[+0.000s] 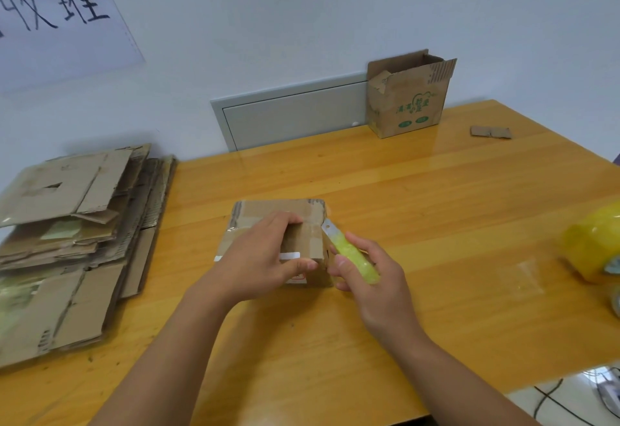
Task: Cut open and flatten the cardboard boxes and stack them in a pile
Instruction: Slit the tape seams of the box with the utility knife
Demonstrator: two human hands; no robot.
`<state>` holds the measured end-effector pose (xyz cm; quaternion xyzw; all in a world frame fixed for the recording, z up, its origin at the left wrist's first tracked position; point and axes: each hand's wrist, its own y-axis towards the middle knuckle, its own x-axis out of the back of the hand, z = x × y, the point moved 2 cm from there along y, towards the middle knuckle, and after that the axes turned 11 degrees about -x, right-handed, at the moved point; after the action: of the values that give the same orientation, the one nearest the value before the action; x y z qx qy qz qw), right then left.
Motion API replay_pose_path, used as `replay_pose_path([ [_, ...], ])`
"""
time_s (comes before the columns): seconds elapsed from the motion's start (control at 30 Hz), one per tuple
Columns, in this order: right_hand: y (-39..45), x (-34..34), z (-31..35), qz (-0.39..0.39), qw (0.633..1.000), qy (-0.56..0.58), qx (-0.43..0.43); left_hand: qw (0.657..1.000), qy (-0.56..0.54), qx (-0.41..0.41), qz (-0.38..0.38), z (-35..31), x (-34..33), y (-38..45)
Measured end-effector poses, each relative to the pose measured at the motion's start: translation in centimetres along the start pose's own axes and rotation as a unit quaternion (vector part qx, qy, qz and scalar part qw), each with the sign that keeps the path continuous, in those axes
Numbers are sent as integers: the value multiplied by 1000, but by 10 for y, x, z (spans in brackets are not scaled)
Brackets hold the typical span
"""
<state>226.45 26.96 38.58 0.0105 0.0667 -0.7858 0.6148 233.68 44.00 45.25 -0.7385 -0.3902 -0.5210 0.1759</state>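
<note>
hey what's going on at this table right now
A person is cutting open a small taped box in the middle of the table. The left hand holds the box down from above, while the right hand grips a yellow knife with its blade at the box's right edge. A pile of flattened cardboard sits at the left. One open box still stands at the far side, and a tape roll lies at the right.
</note>
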Motion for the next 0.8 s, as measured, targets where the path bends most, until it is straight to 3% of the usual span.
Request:
replay_pose_path([
  [0.23, 2, -3, -5, -15, 998, -57, 13, 1000, 1, 3, 7, 0, 0, 1],
  [0.57, 2, 0, 2, -25, 1000, 3, -5, 1000, -4, 4, 14, 2, 1, 1],
  [0.8, 0, -5, 1, -51, 992, -105, 38, 1000, -2, -2, 8, 4, -1, 1],
])
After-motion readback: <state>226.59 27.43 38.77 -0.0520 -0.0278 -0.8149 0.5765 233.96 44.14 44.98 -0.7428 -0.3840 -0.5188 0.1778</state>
